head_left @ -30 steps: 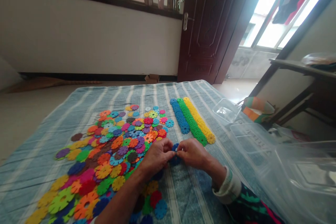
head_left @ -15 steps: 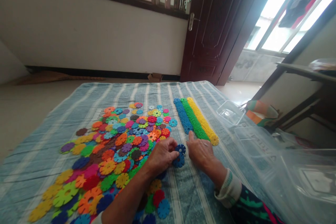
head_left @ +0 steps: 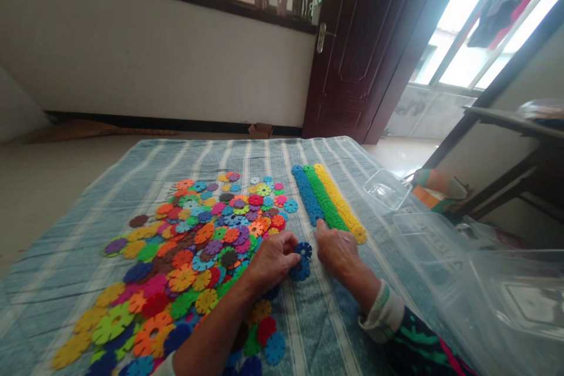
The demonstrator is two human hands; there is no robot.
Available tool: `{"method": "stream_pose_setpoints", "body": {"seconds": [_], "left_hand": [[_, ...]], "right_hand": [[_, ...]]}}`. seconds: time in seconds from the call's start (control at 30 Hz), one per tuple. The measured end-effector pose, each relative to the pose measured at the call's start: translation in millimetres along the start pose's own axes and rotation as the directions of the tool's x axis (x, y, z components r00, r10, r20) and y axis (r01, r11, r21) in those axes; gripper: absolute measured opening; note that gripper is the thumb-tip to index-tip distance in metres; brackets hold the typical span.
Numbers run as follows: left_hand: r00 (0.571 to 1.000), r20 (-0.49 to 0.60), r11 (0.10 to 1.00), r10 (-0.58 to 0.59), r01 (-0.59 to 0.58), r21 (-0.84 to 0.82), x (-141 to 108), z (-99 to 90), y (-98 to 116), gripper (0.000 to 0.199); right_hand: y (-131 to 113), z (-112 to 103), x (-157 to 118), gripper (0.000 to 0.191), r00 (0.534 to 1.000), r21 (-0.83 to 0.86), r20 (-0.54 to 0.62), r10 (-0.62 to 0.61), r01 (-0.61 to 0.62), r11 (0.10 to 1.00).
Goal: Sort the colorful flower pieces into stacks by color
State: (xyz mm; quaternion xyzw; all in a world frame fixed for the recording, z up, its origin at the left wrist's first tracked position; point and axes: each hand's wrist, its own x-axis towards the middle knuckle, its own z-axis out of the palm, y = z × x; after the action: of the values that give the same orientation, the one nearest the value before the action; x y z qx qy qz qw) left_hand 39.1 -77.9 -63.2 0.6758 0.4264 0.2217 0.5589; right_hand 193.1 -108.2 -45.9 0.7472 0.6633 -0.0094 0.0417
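My left hand (head_left: 274, 257) is closed in a pinch on a dark blue notched disc (head_left: 304, 250). Another blue notched disc (head_left: 300, 271) shows just beneath it, partly overlapped. My right hand (head_left: 338, 251) has its fingers drawn together at the near end of a blue row (head_left: 308, 194) of overlapping notched discs, on the end disc; its thumb is hidden. Beside that row run a green row (head_left: 326, 200) and a yellow row (head_left: 339, 197). Left of my hands spreads a loose pile of many-coloured notched discs (head_left: 205, 234), partly covered by my left forearm.
A striped blue-grey cloth (head_left: 251, 155) covers the table. Clear plastic boxes (head_left: 388, 190) stand along its right side, with a larger clear container (head_left: 524, 299) at the near right. Beyond are a dark door (head_left: 352, 53) and a dark shelf frame (head_left: 511, 123).
My right index finger has bent slightly at the blue row's end. My left hand keeps its pinch in nearly the same place, and the rows and pile look unchanged.
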Motion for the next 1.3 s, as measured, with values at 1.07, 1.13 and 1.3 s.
{"method": "stream_pose_setpoints", "body": {"seconds": [1.07,1.13,1.3], "left_hand": [[0.999,-0.005,0.998,0.04,-0.04,0.044,-0.5,-0.1,-0.4,0.011],[0.999,0.002,0.999,0.038,-0.038,0.037,-1.1,0.2,-0.4,0.011],[1.0,0.005,1.0,0.01,-0.01,0.005,-2.3,0.8,0.5,0.013]], "right_hand": [[19.2,-48.9,51.7,0.027,0.813,-0.262,0.171,-0.557,0.582,0.77],[23.2,-52.2,52.6,0.025,0.825,-0.242,0.154,-0.544,0.566,0.788],[38.0,-58.7,54.9,0.014,0.897,0.004,-0.012,-0.442,0.442,0.897]]}}
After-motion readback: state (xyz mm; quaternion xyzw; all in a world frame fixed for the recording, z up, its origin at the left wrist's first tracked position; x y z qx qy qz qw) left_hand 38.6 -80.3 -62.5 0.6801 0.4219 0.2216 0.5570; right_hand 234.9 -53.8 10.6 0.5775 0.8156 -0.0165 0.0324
